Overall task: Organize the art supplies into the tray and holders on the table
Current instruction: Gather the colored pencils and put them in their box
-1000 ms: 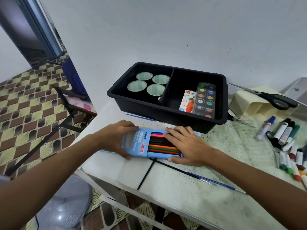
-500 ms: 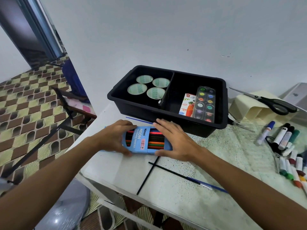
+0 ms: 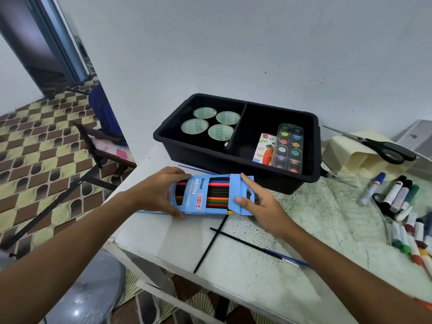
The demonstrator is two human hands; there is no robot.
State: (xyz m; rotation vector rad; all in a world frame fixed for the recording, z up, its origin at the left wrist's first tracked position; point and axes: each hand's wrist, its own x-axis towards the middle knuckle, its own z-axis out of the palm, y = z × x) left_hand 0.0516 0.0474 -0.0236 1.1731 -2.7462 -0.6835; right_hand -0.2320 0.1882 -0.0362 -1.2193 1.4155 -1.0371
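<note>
1. Head view: both hands hold a blue coloured-pencil box point(image 3: 198, 197) near the front edge of the table point(image 3: 268, 284), just in front of the black tray point(image 3: 236, 164).
2. The left hand point(image 3: 159, 192) grasps the box's 9 o'clock end, fingers over its far edge and thumb on its near edge.
3. The right hand point(image 3: 259, 202) pinches the box's 3 o'clock end flap point(image 3: 242, 195).
4. In the tray, four paper cups point(image 3: 211, 123) fill the 9 o'clock compartment; a watercolour palette point(image 3: 288, 148) lies in the 3 o'clock one.
5. Markers point(image 3: 402, 206) lie at 3 o'clock; scissors point(image 3: 383, 146) at 2 o'clock.
</note>
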